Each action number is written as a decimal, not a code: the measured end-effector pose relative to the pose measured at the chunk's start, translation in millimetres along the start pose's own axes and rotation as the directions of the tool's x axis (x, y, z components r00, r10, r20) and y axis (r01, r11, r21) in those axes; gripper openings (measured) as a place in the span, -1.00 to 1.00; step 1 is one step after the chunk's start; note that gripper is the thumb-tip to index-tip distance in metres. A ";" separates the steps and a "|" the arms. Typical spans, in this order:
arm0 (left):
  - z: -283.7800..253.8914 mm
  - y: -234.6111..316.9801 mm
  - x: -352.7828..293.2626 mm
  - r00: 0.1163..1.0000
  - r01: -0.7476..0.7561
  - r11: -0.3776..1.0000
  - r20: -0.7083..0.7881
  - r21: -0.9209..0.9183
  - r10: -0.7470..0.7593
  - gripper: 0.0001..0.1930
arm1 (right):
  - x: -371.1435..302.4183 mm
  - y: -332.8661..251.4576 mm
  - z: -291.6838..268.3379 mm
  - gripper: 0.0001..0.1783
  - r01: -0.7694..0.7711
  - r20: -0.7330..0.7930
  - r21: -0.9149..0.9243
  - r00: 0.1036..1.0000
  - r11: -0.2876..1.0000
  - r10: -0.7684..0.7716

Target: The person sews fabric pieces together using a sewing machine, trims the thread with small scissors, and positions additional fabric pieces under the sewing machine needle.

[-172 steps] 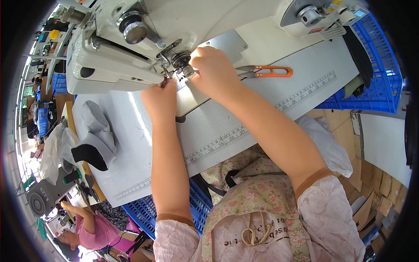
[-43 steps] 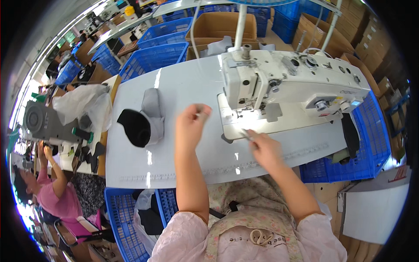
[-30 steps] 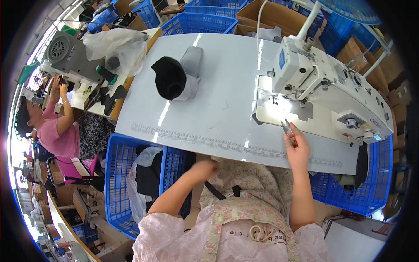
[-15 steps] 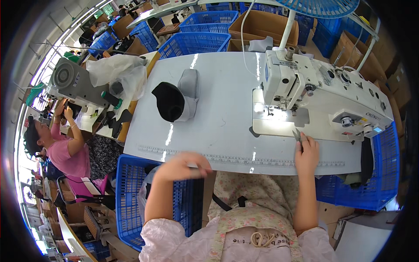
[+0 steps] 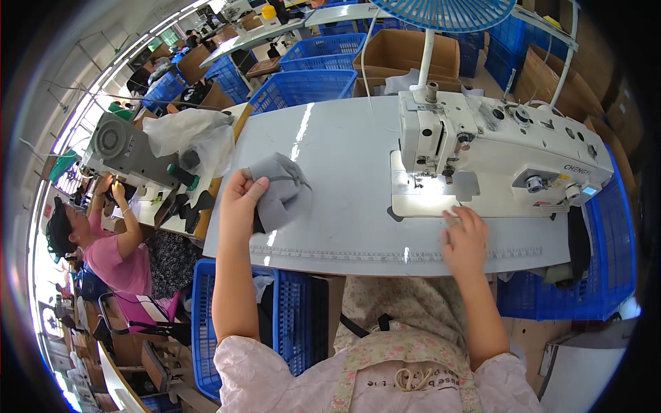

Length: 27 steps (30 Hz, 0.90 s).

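Note:
My left hand (image 5: 245, 195) pinches a grey fabric piece (image 5: 279, 193) by its left edge, thumb on top, above the left part of the table. The piece looks like a small sewn pouch or cap with a dark inside, of which a bit shows below my fingers. My right hand (image 5: 467, 241) is closed in front of the sewing machine's bed plate (image 5: 420, 205). Its fingers are curled and slightly blurred around thread snips, mostly hidden now. The lit needle area of the white sewing machine (image 5: 499, 138) lies just beyond that hand.
A printed ruler strip (image 5: 385, 256) runs along the front of the grey table (image 5: 337, 179). Blue baskets (image 5: 206, 330) stand below left and right (image 5: 606, 289). Another person (image 5: 117, 248) works at a grey machine (image 5: 127, 148) on the left. Cartons (image 5: 406, 55) stand behind the table.
My left hand has moved up and left from the table's front edge and picked up the grey fabric piece, which has turned. My right hand has shifted slightly left and down.

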<state>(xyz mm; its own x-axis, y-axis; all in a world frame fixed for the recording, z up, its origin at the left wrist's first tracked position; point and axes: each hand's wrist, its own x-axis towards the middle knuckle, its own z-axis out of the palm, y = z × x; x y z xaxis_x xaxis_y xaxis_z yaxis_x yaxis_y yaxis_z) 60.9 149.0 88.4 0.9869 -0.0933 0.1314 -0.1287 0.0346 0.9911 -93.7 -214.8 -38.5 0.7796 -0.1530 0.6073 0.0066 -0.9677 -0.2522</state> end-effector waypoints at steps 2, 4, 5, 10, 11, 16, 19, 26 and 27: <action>5.0 14.0 -20.6 1.000 0.009 1.000 0.025 -0.007 -0.009 -0.80 | 15.3 -42.1 -17.7 -0.61 0.177 -0.051 0.250 0.984 0.952 -0.170; 14.9 16.1 -42.6 0.998 0.013 0.996 0.068 -0.093 -0.006 -0.72 | 29.5 -77.5 -36.9 -0.52 0.322 -0.102 0.465 0.945 0.825 -0.312; 26.5 17.9 -52.7 0.997 0.012 0.996 0.074 -0.089 -0.006 -0.72 | 34.0 -89.2 -43.2 -0.52 0.318 -0.104 0.464 0.947 0.827 -0.305; 66.5 23.6 -90.1 0.955 -0.041 0.970 0.275 -0.240 0.109 -0.55 | 46.2 -120.0 -61.2 -0.31 0.318 -0.132 0.770 0.928 0.554 -0.349; 73.8 25.5 -95.8 0.960 -0.033 0.962 0.258 -0.272 0.106 -0.52 | 45.5 -118.8 -59.2 -0.20 0.348 -0.149 0.746 0.918 0.568 -0.367; 95.3 26.5 -106.3 0.943 0.067 0.917 0.325 -0.393 0.070 -0.45 | 40.3 -117.7 -67.9 -0.14 0.298 -0.132 0.729 0.945 0.616 -0.301; 107.9 27.0 -114.3 0.926 0.174 0.895 0.379 -0.411 -0.007 -0.44 | 34.5 -121.7 -62.4 -0.17 0.163 -0.075 0.806 0.982 0.569 -0.175; 115.7 40.5 -122.9 0.824 0.177 0.982 0.554 -0.060 -0.115 -0.43 | 18.5 -90.4 -44.6 -0.38 -0.358 0.366 0.906 0.930 0.227 0.006; 109.6 47.0 -122.8 0.774 0.022 0.986 0.622 0.167 -0.122 -0.44 | 16.0 -83.6 -41.6 -0.38 -0.363 0.370 0.904 0.929 0.226 0.013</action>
<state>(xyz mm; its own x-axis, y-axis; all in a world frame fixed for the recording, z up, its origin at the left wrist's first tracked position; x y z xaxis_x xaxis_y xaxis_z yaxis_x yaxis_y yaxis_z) -77.0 53.1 121.3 0.7189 -0.6951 -0.0058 -0.1217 -0.1342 0.9835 -107.8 -144.7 23.6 0.9559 -0.0803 0.2824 0.2846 0.0179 -0.9585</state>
